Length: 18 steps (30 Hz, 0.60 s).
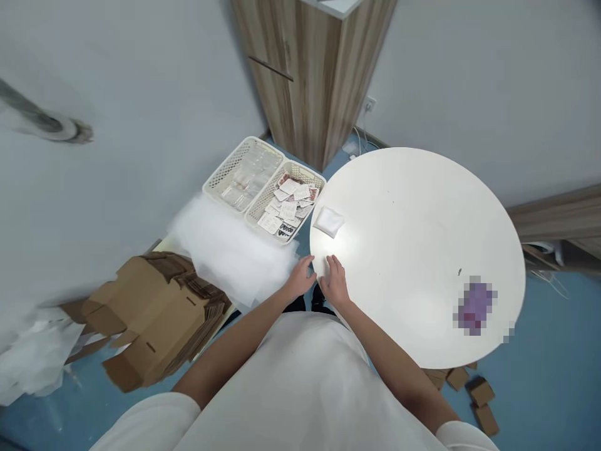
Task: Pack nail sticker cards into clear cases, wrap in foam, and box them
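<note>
My left hand (301, 279) hovers between the white sheets and the near-left edge of the round white table (413, 238), its fingers slightly curled and holding nothing. Over the table's edge is my right hand (335, 282), with fingers spread and nothing in them. Whether it touches the tabletop I cannot tell. Just beyond both hands, a small white square packet (329, 222) lies flat on the table. To the left is a stack of thin white foam-like sheets (235, 247).
White baskets hold clear plastic pieces (248, 175) and printed cards (288, 207). Flattened brown cardboard boxes (159, 319) are piled at left. A blurred purple item (476, 305) lies on the table at right. Small brown boxes (481, 391) are on the floor. A wooden cabinet (310, 75) stands behind.
</note>
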{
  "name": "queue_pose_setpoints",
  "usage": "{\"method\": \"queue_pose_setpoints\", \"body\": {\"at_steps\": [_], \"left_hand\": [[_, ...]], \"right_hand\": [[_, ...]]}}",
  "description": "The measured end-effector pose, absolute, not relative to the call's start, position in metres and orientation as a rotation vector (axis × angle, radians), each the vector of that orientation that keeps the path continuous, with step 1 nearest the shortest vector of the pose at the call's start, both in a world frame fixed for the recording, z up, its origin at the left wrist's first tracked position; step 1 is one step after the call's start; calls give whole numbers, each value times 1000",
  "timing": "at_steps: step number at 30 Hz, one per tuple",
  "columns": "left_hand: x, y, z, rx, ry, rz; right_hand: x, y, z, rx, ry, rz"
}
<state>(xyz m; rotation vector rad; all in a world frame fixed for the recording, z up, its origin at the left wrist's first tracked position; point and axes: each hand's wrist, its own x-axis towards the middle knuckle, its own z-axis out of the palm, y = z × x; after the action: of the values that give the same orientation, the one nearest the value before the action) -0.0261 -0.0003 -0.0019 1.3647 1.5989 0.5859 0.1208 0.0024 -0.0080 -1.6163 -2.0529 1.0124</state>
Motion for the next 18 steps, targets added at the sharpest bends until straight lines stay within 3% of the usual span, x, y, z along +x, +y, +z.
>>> {"method": "queue_pose_setpoints", "body": {"at_steps": [10, 18], "left_hand": [[-42, -68, 24, 1220, 1691, 668], [-108, -119, 67, 1266, 1885, 790]], "right_hand": [[99, -22, 4, -1049, -2426, 1109], [48, -21, 41, -712, -2717, 1223]]}}
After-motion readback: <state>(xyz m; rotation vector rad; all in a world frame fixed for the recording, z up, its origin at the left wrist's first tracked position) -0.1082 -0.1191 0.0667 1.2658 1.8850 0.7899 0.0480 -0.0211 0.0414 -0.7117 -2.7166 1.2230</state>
